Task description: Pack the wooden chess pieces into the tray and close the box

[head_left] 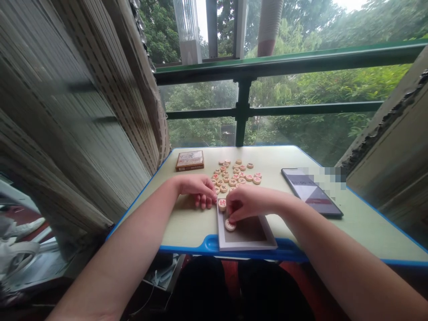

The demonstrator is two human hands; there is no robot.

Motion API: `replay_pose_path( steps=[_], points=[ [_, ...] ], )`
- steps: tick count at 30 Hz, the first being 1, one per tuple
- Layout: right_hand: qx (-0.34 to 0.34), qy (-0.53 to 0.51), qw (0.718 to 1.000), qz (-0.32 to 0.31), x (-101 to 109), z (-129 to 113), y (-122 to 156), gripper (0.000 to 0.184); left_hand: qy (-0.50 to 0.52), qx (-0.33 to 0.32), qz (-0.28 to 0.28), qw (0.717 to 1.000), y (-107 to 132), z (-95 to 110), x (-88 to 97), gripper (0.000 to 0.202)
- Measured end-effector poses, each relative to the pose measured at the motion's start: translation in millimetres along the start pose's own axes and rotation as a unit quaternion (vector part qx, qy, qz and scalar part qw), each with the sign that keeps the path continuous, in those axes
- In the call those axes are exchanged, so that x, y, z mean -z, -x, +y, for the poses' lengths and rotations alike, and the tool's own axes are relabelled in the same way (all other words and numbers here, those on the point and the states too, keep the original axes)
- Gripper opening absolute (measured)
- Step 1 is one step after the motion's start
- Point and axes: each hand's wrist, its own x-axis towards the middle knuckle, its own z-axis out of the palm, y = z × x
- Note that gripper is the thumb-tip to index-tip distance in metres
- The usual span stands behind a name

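Note:
My right hand (246, 203) reaches over a shallow white-rimmed box (247, 245), thumb and fingertips closed on a round xiangqi piece (229, 226) low inside its left side. Another xiangqi piece with a red character (222, 204) sits in the box's far left corner. Just left of that corner is my left hand (199, 189), its fingers curled and closed; whether anything is between them I cannot make out. Beyond both hands lies a loose spread of several pale round pieces (233, 182) with red or dark characters, partly covered by my right hand.
A patterned flat box lid (190, 160) lies at the table's far left. On the right is a phone (312, 196) with its screen lit. The pale table (180, 227) has a blue edge and stands against a green window railing (244, 107), with curtains at both sides.

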Motion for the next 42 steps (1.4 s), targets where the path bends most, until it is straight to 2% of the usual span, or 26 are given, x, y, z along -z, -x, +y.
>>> replay_pose_path(
  steps=[5,10,13,19,33,38,42],
  points=[
    [-0.003,-0.004,0.999,-0.036,4.4,-2.8,6.2,0.026,0.001,-0.006,-0.010,1.000,-2.2,-2.5,2.5,0.025],
    [-0.002,0.019,0.998,-0.061,1.2,-7.0,7.5,0.025,-0.007,-0.017,-0.019,1.000,-4.0,-5.6,5.2,0.027],
    [-0.013,0.041,0.998,-0.045,-0.4,-4.7,5.8,0.023,-0.012,-0.018,-0.022,1.000,-4.4,-6.0,5.5,0.028],
    [-0.062,0.097,0.993,-0.003,-0.6,0.6,3.5,0.034,-0.010,-0.008,-0.014,1.000,-3.6,-4.0,4.0,0.029],
    [-0.028,0.129,0.989,0.065,-4.1,-11.5,3.9,0.033,-0.012,0.007,-0.019,1.000,-2.4,-2.3,2.1,0.026],
    [-0.044,0.173,0.980,0.082,-8.4,-14.6,0.2,0.031,-0.011,0.011,-0.012,1.000,-1.3,-1.1,1.1,0.027],
    [-0.038,0.168,0.981,0.086,-7.2,-13.2,0.1,0.033,-0.008,0.008,-0.013,1.000,-1.8,-2.3,2.4,0.028]
  ],
)
